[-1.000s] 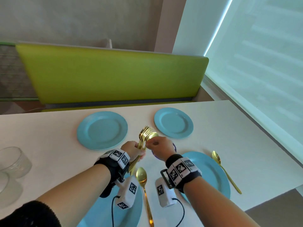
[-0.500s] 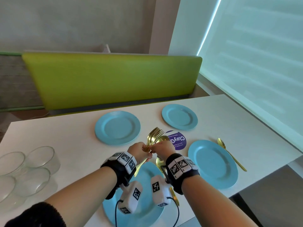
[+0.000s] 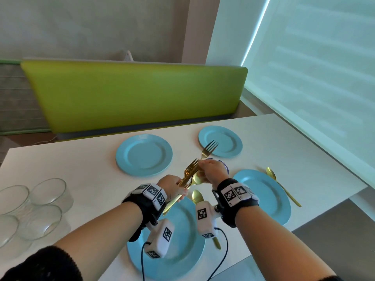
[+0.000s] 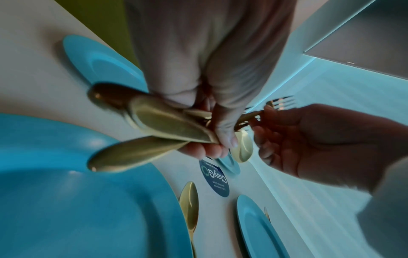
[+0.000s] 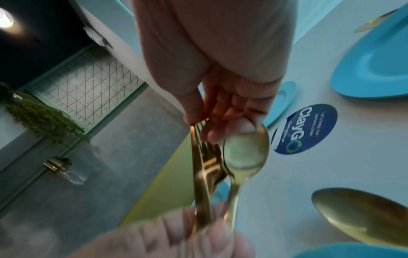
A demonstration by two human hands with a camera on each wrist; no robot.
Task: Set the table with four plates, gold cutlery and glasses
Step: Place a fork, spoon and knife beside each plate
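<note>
Four blue plates lie on the white table: far left [image 3: 144, 155], far right [image 3: 223, 136], near right [image 3: 263, 199] and near left [image 3: 172, 246]. My left hand [image 3: 178, 189] grips a bundle of gold cutlery [image 3: 189, 173] by the handles, above the gap between the plates. My right hand [image 3: 203, 167] pinches one gold fork [image 3: 210, 149], whose tines stick up past the bundle toward the far right plate. The left wrist view shows the handles [image 4: 163, 129] in my fist. In the right wrist view a spoon bowl [image 5: 245, 155] sits under my fingertips.
One gold spoon [image 3: 197, 196] lies between the two near plates, another [image 3: 282, 185] right of the near right plate. Several glasses [image 3: 46, 195] stand at the table's left edge. A blue round sticker [image 5: 307, 129] marks the table's middle. A green bench back [image 3: 132, 94] runs behind.
My right hand has drawn one fork up and away from the bundle, toward the far right plate. The left hand keeps its grip on the rest.
</note>
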